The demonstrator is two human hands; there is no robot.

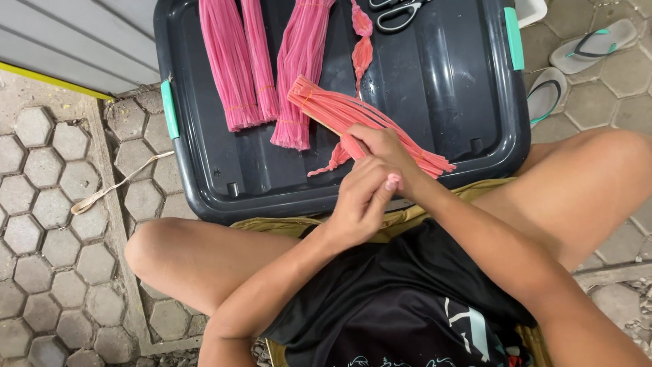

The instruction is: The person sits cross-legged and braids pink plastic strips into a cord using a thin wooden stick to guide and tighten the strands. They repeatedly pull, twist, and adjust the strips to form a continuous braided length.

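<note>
Head view: the right hand (382, 146) grips a bundle of pink strips (353, 117) lying on the near right of a dark bin lid (441, 88). The left hand (363, 197), fingers curled, pinches one pink strip end (392, 181). Scissors (397, 10) lie far.

Black shirt (407, 299) with white-teal print, olive-yellow shorts (299, 225), bare arms and legs.

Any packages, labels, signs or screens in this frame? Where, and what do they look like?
None of those in view.
Nearest thing: shirt print, bottom centre, white and teal shapes on black cloth.
Bin lid, top centre, dark rectangle with teal clips, bears no label.
</note>
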